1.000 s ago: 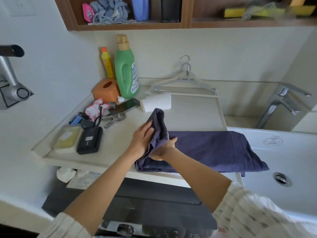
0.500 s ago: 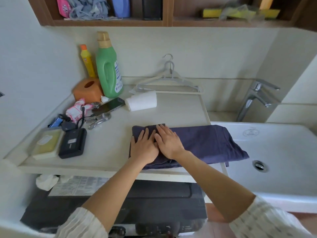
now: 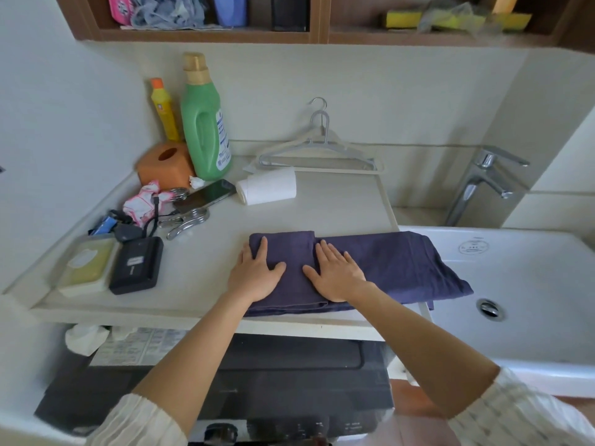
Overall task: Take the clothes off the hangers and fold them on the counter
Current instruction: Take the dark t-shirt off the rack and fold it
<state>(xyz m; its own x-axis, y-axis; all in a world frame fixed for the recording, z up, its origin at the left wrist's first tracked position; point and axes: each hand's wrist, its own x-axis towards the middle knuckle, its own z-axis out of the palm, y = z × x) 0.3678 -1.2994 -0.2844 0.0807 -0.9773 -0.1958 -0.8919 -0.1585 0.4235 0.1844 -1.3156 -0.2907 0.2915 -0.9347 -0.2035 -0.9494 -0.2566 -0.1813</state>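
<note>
My left hand (image 3: 256,273) lies flat, fingers spread, grasping nothing, pressing the folded-over left end of the navy garment (image 3: 380,268) on the pale surface (image 3: 322,207). My right hand (image 3: 336,273) lies just beside it, equally flat and released, on the edge of that fold. The cloth looks soft, thin and light, limp enough to hold a crease only under pressure, and not slippery. Further right its loose end droops over the rim of the sink (image 3: 531,284); I judge that trailing edge the place to pinch, at both corners, for the next fold. The bare hangers (image 3: 318,152) lean against the wall behind.
</note>
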